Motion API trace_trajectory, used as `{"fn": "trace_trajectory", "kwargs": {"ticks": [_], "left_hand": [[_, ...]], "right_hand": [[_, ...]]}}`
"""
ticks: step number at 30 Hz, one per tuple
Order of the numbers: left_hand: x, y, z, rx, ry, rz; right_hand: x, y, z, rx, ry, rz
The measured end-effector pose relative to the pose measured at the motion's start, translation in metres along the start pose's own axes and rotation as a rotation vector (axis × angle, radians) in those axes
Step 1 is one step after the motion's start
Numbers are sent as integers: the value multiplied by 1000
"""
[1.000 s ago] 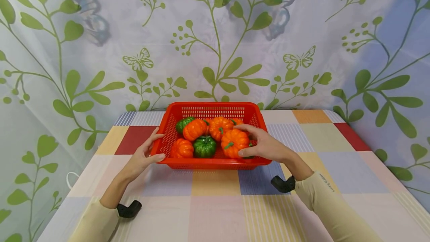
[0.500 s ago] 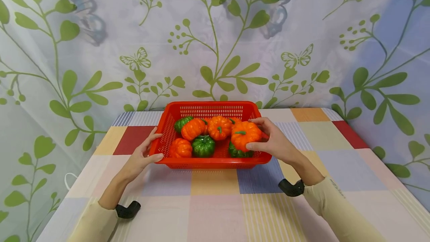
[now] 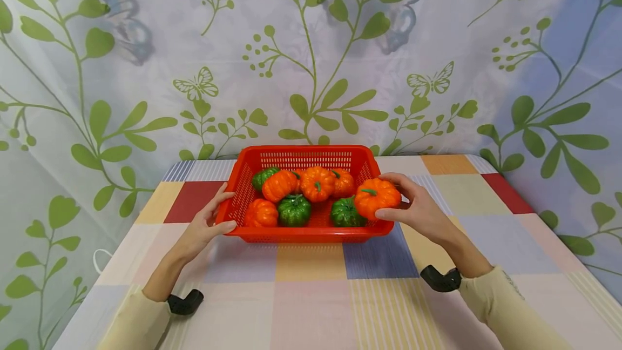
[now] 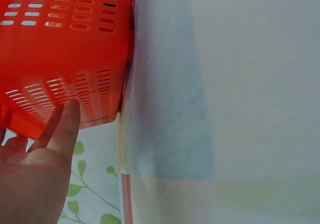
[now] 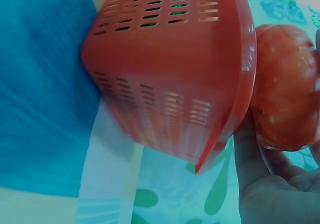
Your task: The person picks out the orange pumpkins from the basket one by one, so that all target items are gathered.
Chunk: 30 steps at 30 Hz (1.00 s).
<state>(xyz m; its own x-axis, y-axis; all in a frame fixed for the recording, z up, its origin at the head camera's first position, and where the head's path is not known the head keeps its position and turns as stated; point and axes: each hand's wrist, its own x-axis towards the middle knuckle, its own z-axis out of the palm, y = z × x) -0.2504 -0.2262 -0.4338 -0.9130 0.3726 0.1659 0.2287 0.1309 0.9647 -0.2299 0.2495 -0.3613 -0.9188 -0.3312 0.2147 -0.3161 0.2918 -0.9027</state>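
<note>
A red plastic basket (image 3: 306, 235) with slotted walls stands on the table and contains several small glossy pumpkins. My left hand (image 3: 201, 228) touches its left end, thumb and fingers spread along the rim; the left wrist view shows a straight digit against the outer wall (image 4: 65, 59). My right hand (image 3: 423, 212) grips an orange pumpkin (image 3: 376, 199) with a green stem, held above the basket's right rim. In the right wrist view this pumpkin (image 5: 285, 89) is beside the rim, fingers around its far side. Just left of it, a green pumpkin (image 3: 346, 212) lies in the basket.
Also in the basket are a green pumpkin (image 3: 294, 210) at the front middle and orange ones, such as one (image 3: 317, 183) near the centre. A patchwork cloth (image 3: 311, 307) covers the table. Behind it hangs a leaf-patterned curtain (image 3: 272, 96).
My right hand has moved right with the orange pumpkin, from inside the basket to over its right rim. The green pumpkin beneath has come into view. My left hand stays at the rim.
</note>
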Motion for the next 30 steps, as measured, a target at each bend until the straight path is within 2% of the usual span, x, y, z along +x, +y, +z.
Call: {"fn": "trace_trajectory", "kwargs": {"ticks": [5,13,18,25,30], "left_hand": [[0,0,0,-15,-11,28],[0,1,-1,-25,-8,32],[-1,1,-1,-25,-5,33],[0,1,-1,-7,4,23],[0,0,0,-15,5,25]], "right_hand": [[-10,8,-7,-22,36,-13],[-18,17,-24,13,124,-28],[-18,24,-36,35,182,15],[-16,39,-48,-69,295,90],[-13,57,-58,-52,334,115]]}}
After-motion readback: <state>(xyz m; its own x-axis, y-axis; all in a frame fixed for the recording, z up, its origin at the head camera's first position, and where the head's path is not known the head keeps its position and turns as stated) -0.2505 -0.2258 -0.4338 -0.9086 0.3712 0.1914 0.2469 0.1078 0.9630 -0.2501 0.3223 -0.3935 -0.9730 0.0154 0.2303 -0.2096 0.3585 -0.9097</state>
